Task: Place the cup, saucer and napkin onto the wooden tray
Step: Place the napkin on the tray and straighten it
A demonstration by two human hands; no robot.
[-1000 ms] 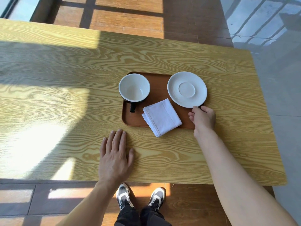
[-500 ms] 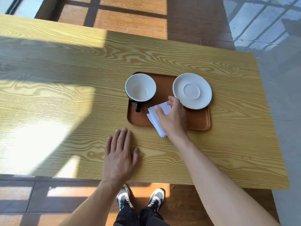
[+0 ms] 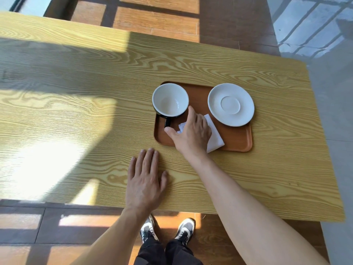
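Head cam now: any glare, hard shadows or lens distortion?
Head view: blown-out sun patch on the table at left, with a broad shadow band beyond it; table edges bow from the wide-angle lens; cup and saucer read sharp, evenly lit.

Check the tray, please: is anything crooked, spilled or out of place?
Only the napkin: it lies askew and its near corner hangs over the tray edge. The cup is upright and empty, separate from the saucer. Nothing is spilled.

Both forearms are bare with no sleeves showing, the legs wear black trousers [image 3: 168, 253], and the feet wear grey-and-white trainers [image 3: 148, 229] with dark laces.
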